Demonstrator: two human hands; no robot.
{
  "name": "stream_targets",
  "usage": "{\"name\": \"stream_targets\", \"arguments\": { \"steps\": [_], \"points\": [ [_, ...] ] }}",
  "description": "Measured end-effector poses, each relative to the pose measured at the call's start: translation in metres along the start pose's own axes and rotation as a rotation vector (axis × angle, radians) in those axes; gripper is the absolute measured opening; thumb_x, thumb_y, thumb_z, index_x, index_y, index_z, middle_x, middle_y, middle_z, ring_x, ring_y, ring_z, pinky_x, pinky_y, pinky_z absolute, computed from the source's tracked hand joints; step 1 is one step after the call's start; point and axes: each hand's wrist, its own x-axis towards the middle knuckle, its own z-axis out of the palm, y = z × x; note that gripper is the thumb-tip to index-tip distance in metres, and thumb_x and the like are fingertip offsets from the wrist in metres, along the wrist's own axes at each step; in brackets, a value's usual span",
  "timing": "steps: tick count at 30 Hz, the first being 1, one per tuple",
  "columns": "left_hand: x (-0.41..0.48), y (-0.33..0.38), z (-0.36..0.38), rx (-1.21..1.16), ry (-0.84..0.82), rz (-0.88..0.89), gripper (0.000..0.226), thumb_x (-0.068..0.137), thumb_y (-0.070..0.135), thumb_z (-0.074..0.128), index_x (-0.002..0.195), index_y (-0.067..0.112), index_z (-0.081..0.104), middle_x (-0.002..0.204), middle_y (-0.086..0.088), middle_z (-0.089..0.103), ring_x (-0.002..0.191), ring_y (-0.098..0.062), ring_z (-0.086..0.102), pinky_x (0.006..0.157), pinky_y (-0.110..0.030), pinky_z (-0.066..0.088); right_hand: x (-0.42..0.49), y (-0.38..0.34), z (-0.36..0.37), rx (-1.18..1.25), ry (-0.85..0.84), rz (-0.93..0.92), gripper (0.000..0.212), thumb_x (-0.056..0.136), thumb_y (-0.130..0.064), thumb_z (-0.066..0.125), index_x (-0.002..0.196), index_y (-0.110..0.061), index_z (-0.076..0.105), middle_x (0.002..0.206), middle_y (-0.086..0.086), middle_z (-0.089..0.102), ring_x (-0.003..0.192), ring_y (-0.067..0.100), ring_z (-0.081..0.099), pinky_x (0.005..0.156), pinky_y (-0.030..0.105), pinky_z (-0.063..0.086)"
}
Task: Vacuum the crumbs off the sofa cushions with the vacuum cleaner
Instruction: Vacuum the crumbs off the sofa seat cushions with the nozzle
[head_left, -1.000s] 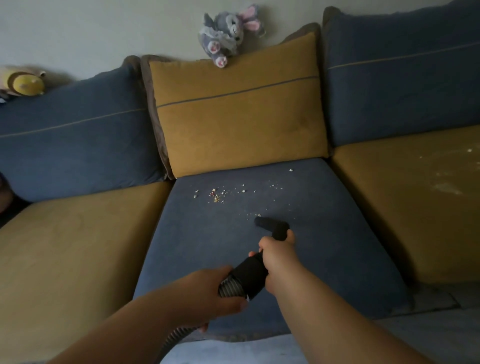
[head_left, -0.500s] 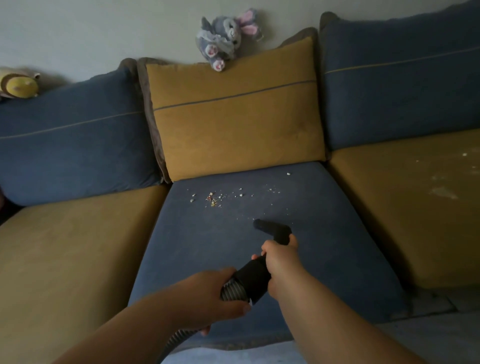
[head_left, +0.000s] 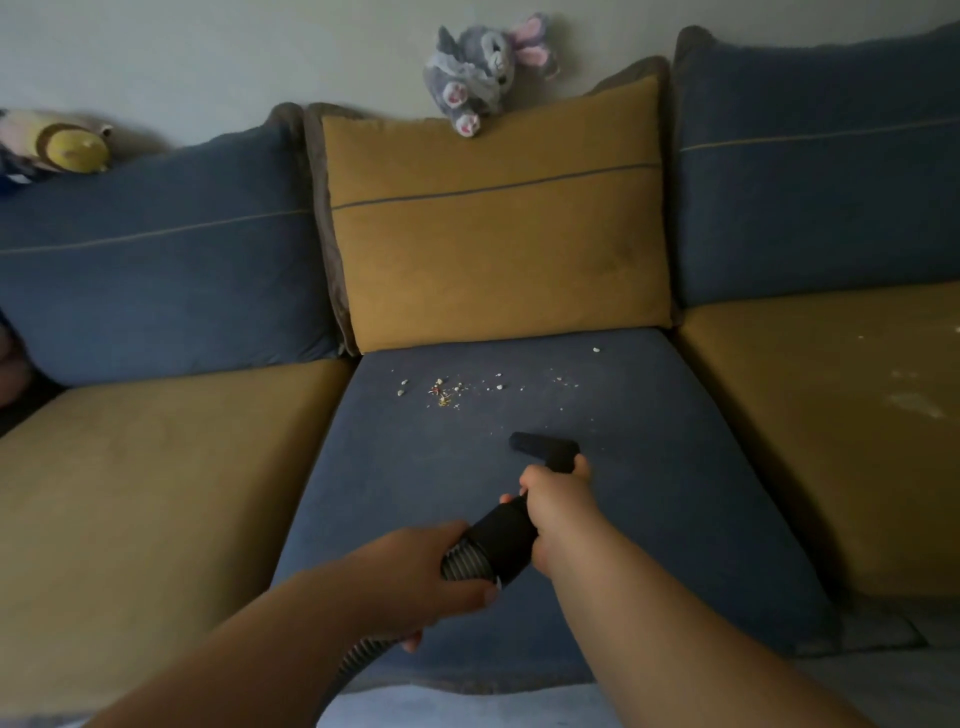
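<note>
Gripping the ribbed hose (head_left: 464, 563) with left hand (head_left: 415, 574), right hand (head_left: 558, 512) clasping the tube behind nozzle (head_left: 545, 448), resting on blue cushion (head_left: 649, 499) near crumbs (head_left: 444, 392).

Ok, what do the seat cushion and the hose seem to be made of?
Seat cushion: blue woven upholstery fabric, matte, soft-looking, slightly fuzzy nap. Hose: likely flexible ribbed plastic, grey, with ridges catching light; its black end piece looks like matte hard plastic.

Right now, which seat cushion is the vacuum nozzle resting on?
The blue middle seat cushion, the only blue seat; the nozzle sits on it just short of the crumbs. Both neighbouring seats are mustard yellow.
</note>
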Motion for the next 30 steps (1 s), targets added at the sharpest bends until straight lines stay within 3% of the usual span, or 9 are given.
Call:
{"name": "stream_targets", "arguments": {
  "steps": [5, 11, 16, 20, 24, 28, 30],
  "points": [
    [-0.006, -0.01, -0.009, -0.014, 0.011, -0.02, 0.025, 0.087, 0.043, 0.069, 0.103, 0.039, 0.049, 0.081, -0.002, 0.059, 0.048, -0.004, 0.059, 0.055, -0.02, 0.052, 0.003, 0.004, 0.02, 0.005, 0.011, 0.025, 0.076, 0.091, 0.002, 0.043, 0.148, -0.043, 0.02, 0.078, 0.012, 0.054, 0.035, 0.017, 0.05, 0.044, 0.028, 0.049],
    [0.001, -0.001, -0.006, -0.016, 0.0, 0.036, 0.025, 0.086, 0.043, 0.069, 0.102, 0.037, 0.051, 0.077, -0.001, 0.059, 0.048, -0.004, 0.058, 0.055, -0.021, 0.052, -0.002, -0.006, 0.006, -0.061, 0.026, 0.029, 0.078, 0.091, -0.002, 0.048, 0.148, -0.045, 0.018, 0.088, 0.011, 0.057, 0.048, 0.02, 0.059, 0.058, 0.038, 0.055],
    [0.009, -0.001, -0.003, -0.008, 0.025, 0.053, 0.03, 0.085, 0.043, 0.069, 0.107, 0.03, 0.053, 0.077, -0.003, 0.059, 0.048, -0.006, 0.057, 0.055, -0.024, 0.054, -0.004, -0.013, 0.001, -0.056, 0.028, 0.028, 0.077, 0.093, -0.005, 0.051, 0.148, -0.045, 0.015, 0.083, 0.01, 0.058, 0.052, 0.019, 0.06, 0.06, 0.037, 0.055],
    [0.008, -0.014, -0.009, -0.03, 0.058, 0.022, 0.029, 0.085, 0.044, 0.07, 0.105, 0.035, 0.052, 0.076, -0.003, 0.06, 0.048, -0.006, 0.059, 0.055, -0.024, 0.053, -0.005, -0.013, 0.02, -0.074, 0.025, 0.043, 0.076, 0.093, -0.003, 0.046, 0.149, -0.043, 0.015, 0.078, 0.01, 0.051, 0.051, 0.02, 0.055, 0.069, 0.041, 0.056],
    [0.004, -0.029, -0.017, -0.052, 0.095, 0.009, 0.025, 0.083, 0.046, 0.071, 0.096, 0.042, 0.051, 0.072, -0.001, 0.06, 0.047, -0.006, 0.059, 0.052, -0.022, 0.052, -0.006, -0.009, 0.04, -0.082, -0.031, 0.049, 0.075, 0.093, -0.004, 0.042, 0.15, -0.041, 0.013, 0.11, 0.015, 0.057, 0.063, 0.024, 0.056, 0.07, 0.038, 0.052],
    [0.004, -0.032, -0.021, -0.041, 0.096, 0.014, 0.025, 0.08, 0.05, 0.071, 0.095, 0.043, 0.051, 0.073, -0.001, 0.061, 0.048, -0.006, 0.06, 0.052, -0.022, 0.052, -0.011, -0.005, 0.038, -0.085, -0.066, -0.001, 0.072, 0.091, -0.002, 0.048, 0.149, -0.034, 0.019, 0.088, 0.009, 0.055, 0.057, 0.021, 0.059, 0.067, 0.038, 0.054],
    [0.006, -0.026, -0.021, -0.018, 0.079, 0.022, 0.026, 0.081, 0.05, 0.07, 0.096, 0.043, 0.051, 0.075, -0.001, 0.061, 0.05, -0.006, 0.06, 0.054, -0.022, 0.053, -0.012, -0.009, 0.032, -0.09, -0.045, 0.028, 0.075, 0.092, -0.002, 0.047, 0.149, -0.039, 0.017, 0.088, 0.01, 0.056, 0.057, 0.02, 0.06, 0.066, 0.039, 0.054]
  ]
}}
